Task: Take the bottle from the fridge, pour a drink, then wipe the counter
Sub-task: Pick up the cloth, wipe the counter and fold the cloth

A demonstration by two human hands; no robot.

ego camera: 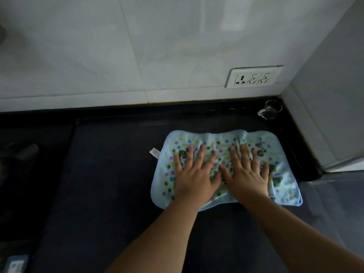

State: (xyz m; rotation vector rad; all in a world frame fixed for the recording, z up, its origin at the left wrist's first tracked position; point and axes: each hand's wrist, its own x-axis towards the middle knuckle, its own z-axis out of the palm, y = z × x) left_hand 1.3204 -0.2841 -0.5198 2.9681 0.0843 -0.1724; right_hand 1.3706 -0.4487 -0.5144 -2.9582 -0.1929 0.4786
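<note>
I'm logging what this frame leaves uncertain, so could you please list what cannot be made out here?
- Head view: counter under the cloth: hidden, so wet or dry is unknown.
- Cloth's print: covered by the left hand and right hand.
- Glass object in the corner: too small and dim to identify.
- Dark items at left: in shadow.
- Bottle and drink: out of frame.

A light blue cloth [224, 142] printed with coloured dots and small cartoon pictures lies spread flat on a dark, almost black counter [110, 174], near the counter's back right corner. It is roughly rectangular, a little rumpled along its far edge, with a small white tag sticking out from its left side. A left hand [194, 177] and a right hand [247, 177] press down on its middle side by side, palms flat and fingers spread.
</note>
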